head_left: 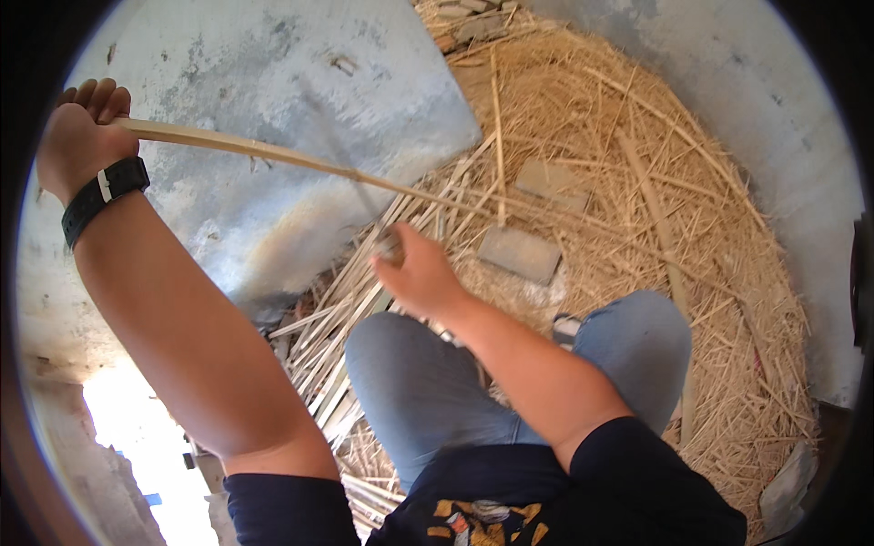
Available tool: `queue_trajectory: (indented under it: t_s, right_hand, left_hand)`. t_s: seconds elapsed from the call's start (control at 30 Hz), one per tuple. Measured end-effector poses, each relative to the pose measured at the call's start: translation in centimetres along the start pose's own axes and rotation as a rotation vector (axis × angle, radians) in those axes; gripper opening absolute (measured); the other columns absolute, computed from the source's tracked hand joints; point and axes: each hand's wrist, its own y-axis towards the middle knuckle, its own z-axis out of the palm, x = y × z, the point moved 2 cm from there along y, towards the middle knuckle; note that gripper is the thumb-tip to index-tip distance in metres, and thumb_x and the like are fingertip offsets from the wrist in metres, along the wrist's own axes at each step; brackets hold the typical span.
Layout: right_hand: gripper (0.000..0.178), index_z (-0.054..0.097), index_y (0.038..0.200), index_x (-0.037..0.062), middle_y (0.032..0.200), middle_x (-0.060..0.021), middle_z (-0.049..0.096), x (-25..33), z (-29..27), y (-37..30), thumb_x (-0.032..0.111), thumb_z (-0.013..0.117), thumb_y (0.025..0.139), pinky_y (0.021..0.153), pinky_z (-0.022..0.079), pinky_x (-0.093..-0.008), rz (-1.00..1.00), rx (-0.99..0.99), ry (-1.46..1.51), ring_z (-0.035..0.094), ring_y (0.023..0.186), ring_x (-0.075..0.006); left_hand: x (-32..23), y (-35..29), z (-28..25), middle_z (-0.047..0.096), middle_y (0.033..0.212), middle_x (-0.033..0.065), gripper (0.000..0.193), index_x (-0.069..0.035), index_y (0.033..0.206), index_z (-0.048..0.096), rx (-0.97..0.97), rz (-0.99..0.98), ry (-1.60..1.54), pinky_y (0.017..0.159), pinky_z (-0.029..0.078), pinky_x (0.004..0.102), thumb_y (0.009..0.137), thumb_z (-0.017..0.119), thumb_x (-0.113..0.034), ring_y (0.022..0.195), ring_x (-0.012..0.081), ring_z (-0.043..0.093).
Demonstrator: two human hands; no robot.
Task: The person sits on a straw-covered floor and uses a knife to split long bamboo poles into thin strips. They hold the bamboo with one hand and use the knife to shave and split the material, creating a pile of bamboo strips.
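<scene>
Head view shows a broad bed of bamboo shavings (756,337), with a weathered blue-grey wall (209,64) rising along its upper left. Jeans-clad legs (401,382) are bent over the bed's lower left part, and a pile of split bamboo strips (319,373) lies along its left margin. One long bamboo strip (237,141) slants from well left of the bed to just over its left part; whether its far end rests on anything I cannot tell. The left hand (86,136), well left of the bed, is closed around the strip's near end; the right hand (419,278), at the bed's left margin, is closed around the handle of a slim tool (390,243). A grey streak running up from that handle looks like its blurred blade, crossing the strip in view, though contact cannot be judged. To work the strip well, I would hold it taut and unturned with the left hand, set the blade at a shallow, constant angle, and draw it in long, light strokes directed away from the left hand. The near knee sits close under the right hand, so the edge should never swing down toward it.
</scene>
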Motion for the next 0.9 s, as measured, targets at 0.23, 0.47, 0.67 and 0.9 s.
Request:
queue_trajectory:
  t_s: [0.23, 0.47, 0.67, 0.9]
  right_hand:
    - [0.027, 0.056, 0.107, -0.0031, 0.082, -0.0193, 0.065, -6.2, -2.4, -0.5, 0.017, 0.062, 0.089, 0.062, 0.052, -0.0409, 0.342, -0.011, -0.043, 0.066, 0.067, -0.0246]
    - [0.038, 0.055, 0.114, -0.0062, 0.090, -0.0193, 0.066, -1.2, -2.4, -1.6, 0.022, 0.063, 0.090, 0.065, 0.050, -0.0397, 0.013, 0.051, -0.123, 0.065, 0.071, -0.0248]
    - [0.030, 0.056, 0.110, -0.0034, 0.086, -0.0217, 0.066, -2.4, -2.4, -0.5, 0.017, 0.062, 0.088, 0.069, 0.051, -0.0432, 0.072, 0.042, -0.044, 0.067, 0.072, -0.0348]
    - [0.031, 0.055, 0.111, -0.0050, 0.089, -0.0199, 0.067, -2.5, -2.7, -1.0, 0.016, 0.061, 0.088, 0.068, 0.053, -0.0419, 0.183, 0.002, -0.067, 0.067, 0.074, -0.0303]
  left_hand:
    - [0.1, -4.2, 5.3, 0.048, 0.080, 0.0122, 0.018, 0.011, 0.100, 0.046, -0.084, 0.055, 0.241, 0.050, 0.029, 0.0299, 0.088, 0.033, 0.009, 0.058, 0.0180, 0.039]
    - [-1.3, -5.3, 4.8, 0.030, 0.065, 0.0042, 0.020, -0.006, 0.080, 0.032, -0.196, -0.032, 0.109, 0.048, 0.024, 0.0294, 0.100, 0.035, -0.005, 0.054, 0.0152, 0.028]
    - [-1.0, -5.5, 5.7, 0.033, 0.067, 0.0052, 0.019, -0.006, 0.080, 0.033, -0.281, 0.003, 0.136, 0.048, 0.025, 0.0303, 0.099, 0.037, -0.008, 0.054, 0.0166, 0.028]
    - [-0.5, -4.1, 3.0, 0.031, 0.065, 0.0048, 0.025, -0.008, 0.077, 0.031, -0.127, -0.067, 0.044, 0.048, 0.021, 0.0306, 0.098, 0.043, -0.012, 0.053, 0.0162, 0.025]
